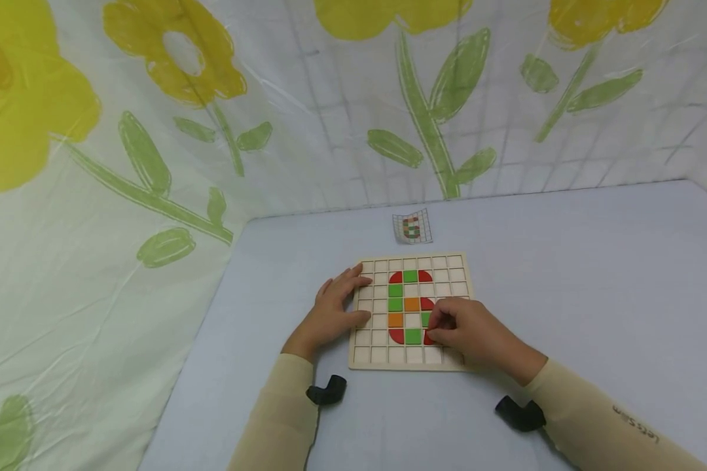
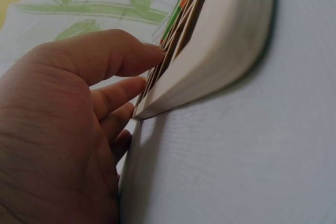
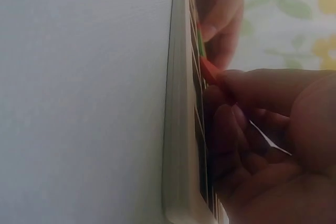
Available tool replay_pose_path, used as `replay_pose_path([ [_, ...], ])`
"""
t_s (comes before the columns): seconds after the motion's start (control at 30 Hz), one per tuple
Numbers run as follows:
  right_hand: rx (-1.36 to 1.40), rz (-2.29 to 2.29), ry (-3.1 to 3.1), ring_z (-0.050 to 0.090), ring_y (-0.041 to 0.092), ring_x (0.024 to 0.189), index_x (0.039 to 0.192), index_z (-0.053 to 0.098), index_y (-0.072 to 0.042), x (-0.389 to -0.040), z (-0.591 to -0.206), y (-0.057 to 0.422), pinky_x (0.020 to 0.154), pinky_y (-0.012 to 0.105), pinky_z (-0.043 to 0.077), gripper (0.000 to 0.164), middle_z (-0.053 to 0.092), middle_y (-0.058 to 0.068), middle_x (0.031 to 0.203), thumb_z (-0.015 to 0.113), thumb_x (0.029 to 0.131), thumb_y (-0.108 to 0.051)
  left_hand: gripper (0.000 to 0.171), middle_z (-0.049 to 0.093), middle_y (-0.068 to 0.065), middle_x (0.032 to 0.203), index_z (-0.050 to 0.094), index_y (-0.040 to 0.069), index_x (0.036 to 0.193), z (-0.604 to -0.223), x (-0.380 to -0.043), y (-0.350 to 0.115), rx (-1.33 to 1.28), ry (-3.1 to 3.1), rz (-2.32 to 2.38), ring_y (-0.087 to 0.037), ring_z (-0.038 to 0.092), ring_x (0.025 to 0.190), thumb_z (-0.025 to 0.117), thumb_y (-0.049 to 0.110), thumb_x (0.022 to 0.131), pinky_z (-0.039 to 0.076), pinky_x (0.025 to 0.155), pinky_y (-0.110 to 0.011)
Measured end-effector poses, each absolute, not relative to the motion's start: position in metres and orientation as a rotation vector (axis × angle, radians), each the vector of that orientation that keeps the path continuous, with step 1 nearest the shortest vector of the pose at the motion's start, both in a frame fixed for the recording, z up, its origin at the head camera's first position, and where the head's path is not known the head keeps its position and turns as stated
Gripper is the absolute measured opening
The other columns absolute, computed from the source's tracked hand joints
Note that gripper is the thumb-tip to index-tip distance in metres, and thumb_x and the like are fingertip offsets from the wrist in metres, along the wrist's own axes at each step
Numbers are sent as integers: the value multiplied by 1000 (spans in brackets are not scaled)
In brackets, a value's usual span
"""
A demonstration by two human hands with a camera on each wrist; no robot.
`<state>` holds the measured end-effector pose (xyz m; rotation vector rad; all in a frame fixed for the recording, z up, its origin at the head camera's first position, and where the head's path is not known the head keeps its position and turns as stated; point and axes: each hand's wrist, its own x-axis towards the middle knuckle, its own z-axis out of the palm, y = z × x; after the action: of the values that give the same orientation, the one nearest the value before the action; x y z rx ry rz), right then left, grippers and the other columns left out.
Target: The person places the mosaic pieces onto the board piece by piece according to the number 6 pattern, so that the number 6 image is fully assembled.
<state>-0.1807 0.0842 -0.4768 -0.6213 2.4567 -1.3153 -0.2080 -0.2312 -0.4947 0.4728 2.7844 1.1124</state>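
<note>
A pale wooden grid board (image 1: 362, 355) lies on the table, with red, green and orange tiles forming a pattern in its cells. My right hand (image 1: 477, 330) pinches a red tile (image 3: 211, 72) between thumb and finger. The tile is tilted, its edge right at the grid, at the pattern's lower right corner. Close by are a green tile (image 1: 413, 337) and a curved red tile (image 1: 396, 336) in the same row. My left hand (image 1: 332, 307) rests at the board's left edge, fingers extended, thumb (image 2: 121, 51) over the rim.
Behind the board lies a small paper card (image 1: 412, 227) printed with a similar coloured pattern on a grid. A flower-printed curtain (image 1: 330, 131) hangs along the back and left of the white table (image 1: 595, 275). Black wrist pieces (image 1: 328, 390) sit by both sleeves.
</note>
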Motion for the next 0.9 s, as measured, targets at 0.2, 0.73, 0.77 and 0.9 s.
replay_pose_path([
  [0.2, -620, -1343, 2460, 62, 19, 82, 95, 70, -15, -179, -476, 86, 71, 32, 54, 11, 66, -4, 87, 79, 101, -13, 65, 30, 8, 176, 61, 19, 153, -495, -208, -230, 462, 2785, 1110, -14, 19, 163, 76, 26, 91, 1, 129, -50],
  [0.73, -639, -1454, 2441, 63, 20, 84, 98, 71, -15, -176, -476, 90, 75, 34, 53, 7, 68, -2, 90, 74, 104, -14, 65, 30, 7, 176, 61, 18, 153, -497, -208, -227, 457, 2780, 1112, -14, 18, 163, 77, 27, 91, 1, 129, -48],
  [0.77, -638, -1459, 2436, 63, 20, 84, 99, 71, -15, -177, -476, 91, 76, 34, 54, 6, 69, -2, 90, 74, 104, -13, 65, 30, 7, 176, 61, 18, 153, -497, -208, -227, 456, 2778, 1117, -14, 19, 163, 77, 26, 90, 1, 129, -48],
  [0.9, -641, -1473, 2422, 63, 20, 85, 100, 72, -16, -178, -478, 92, 76, 34, 54, 5, 70, -2, 92, 75, 105, -17, 65, 31, 7, 176, 61, 18, 152, -498, -207, -228, 450, 2770, 1125, -14, 19, 163, 78, 26, 90, 2, 129, -47],
])
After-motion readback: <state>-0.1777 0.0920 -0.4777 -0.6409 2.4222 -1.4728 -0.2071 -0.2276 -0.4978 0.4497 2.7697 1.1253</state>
